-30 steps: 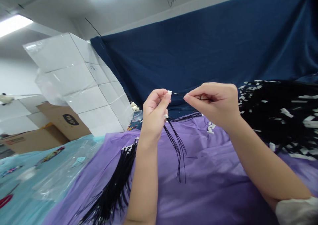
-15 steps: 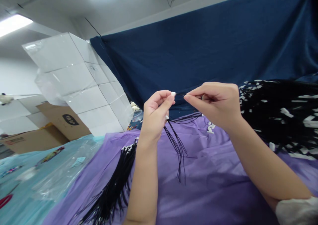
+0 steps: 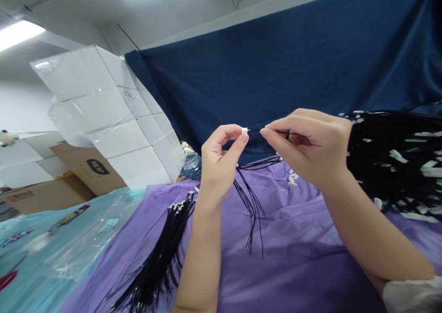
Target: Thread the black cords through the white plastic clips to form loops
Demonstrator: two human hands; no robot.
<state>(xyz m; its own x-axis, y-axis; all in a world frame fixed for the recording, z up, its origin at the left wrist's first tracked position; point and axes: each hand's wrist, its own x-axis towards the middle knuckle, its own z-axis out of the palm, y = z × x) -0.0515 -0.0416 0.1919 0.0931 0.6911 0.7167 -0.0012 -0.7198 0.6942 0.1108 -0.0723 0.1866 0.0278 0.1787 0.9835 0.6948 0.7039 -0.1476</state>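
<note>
My left hand is raised above the purple cloth and pinches a small white clasp between thumb and forefinger. Several thin black cords hang down from the same hand. My right hand is closed in a pinch on one black cord, whose tip meets the white clasp. The two hands are almost touching.
A big heap of black cords with white clasps lies at the right. A bundle of black cords lies on the cloth at lower left. Stacked white boxes, cardboard cartons and a plastic-covered blue surface are at left. A dark blue curtain hangs behind.
Both hands drifted slightly right and closer together; the gap of bare cord between the clasp and my right fingertips has shrunk.
</note>
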